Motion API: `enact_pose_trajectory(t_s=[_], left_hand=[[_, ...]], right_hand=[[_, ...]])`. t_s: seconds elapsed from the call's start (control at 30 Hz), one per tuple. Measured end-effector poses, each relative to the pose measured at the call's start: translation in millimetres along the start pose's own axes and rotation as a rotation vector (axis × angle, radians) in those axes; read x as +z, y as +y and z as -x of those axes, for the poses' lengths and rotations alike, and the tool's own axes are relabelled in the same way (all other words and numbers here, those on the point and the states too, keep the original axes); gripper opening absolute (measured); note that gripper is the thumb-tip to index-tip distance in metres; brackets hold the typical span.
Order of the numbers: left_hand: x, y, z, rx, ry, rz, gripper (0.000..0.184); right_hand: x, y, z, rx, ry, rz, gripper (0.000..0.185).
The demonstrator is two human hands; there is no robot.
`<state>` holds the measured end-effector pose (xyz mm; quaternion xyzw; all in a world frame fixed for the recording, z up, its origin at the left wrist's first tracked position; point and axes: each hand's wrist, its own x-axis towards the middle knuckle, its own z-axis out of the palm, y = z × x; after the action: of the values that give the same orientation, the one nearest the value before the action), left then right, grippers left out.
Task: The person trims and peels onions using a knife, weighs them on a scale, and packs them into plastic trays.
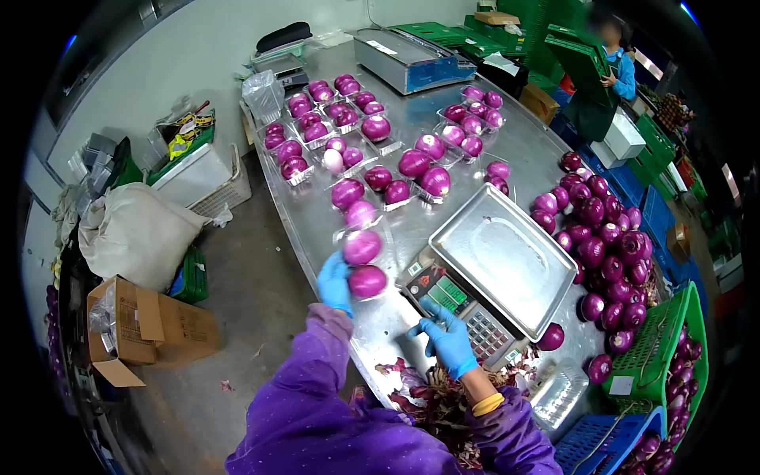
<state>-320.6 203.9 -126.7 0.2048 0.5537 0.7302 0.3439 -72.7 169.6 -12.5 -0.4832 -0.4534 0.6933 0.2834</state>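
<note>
My left hand (336, 283), in a blue glove, grips the left edge of a clear plastic tray holding two red onions (366, 282) at the table's near left edge. Part of that tray is hidden by the onions and my fingers. My right hand (448, 336), also gloved in blue, is over the front of a digital scale (488, 332), beside its keypad and green display. Its fingers are apart and it holds nothing. The scale's metal pan (507, 257) bears no onions. Several more packed trays of red onions (343, 115) stand in rows beyond.
Loose red onions (609, 237) are heaped along the table's right side. A green crate (653, 348) and a blue crate (590, 443) stand at the lower right. Dry peels (439, 404) lie near my body. Another person (606, 87) holds a green crate at the back right.
</note>
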Motion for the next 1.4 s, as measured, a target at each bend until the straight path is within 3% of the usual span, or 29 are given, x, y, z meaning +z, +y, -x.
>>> enact_pose_trajectory(t_s=[0.17, 0.27, 0.37, 0.4, 0.5, 0.6, 0.7, 0.87, 1.1, 1.23, 1.4], left_hand=[[-64.7, -13.9, -71.0, 0.076, 0.261, 0.001, 0.041], [-78.7, -35.4, -116.8, 0.213, 0.275, -0.306, 0.042], [-66.9, -43.8, -137.5, 0.224, 0.345, -0.574, 0.050], [-56.6, -28.1, -128.3, 0.086, 0.260, -0.620, 0.067], [-27.5, -18.7, -99.8, 0.411, 0.342, -1.238, 0.086], [3.6, 28.3, -70.4, 0.223, -0.046, -1.425, 0.097], [17.9, 43.2, -82.0, 0.189, -0.246, -1.559, 0.101], [19.0, 30.5, -99.9, 0.306, -0.295, -1.545, 0.100], [-0.9, 42.5, -86.3, 0.231, -0.317, -1.584, 0.104], [-21.2, 32.1, -80.6, 0.391, -0.313, -1.538, 0.105], [-12.7, 4.9, -116.2, 0.640, -0.352, -1.342, 0.084]], right_hand=[[-0.6, 19.9, 7.8, 0.059, -0.032, 0.082, 0.039], [-17.9, 32.4, 16.2, 0.066, 0.018, 0.085, 0.036], [-31.8, 33.5, 31.8, 0.087, 0.096, 0.044, 0.034], [-37.2, 37.4, 36.4, 0.083, 0.118, 0.031, 0.034], [-49.9, 49.2, 53.7, 0.085, 0.168, 0.002, 0.031], [-53.2, 59.1, 74.9, 0.119, 0.212, -0.039, 0.030], [-54.5, 78.3, 90.3, 0.170, 0.233, -0.068, 0.029], [-44.8, 90.4, 97.4, 0.182, 0.221, -0.211, 0.028], [-47.9, 90.5, 96.8, 0.194, 0.294, -0.187, 0.030], [-54.6, 91.2, 104.1, 0.171, 0.323, -0.226, 0.030], [-45.9, 95.0, 102.9, 0.222, 0.277, -0.218, 0.028]])
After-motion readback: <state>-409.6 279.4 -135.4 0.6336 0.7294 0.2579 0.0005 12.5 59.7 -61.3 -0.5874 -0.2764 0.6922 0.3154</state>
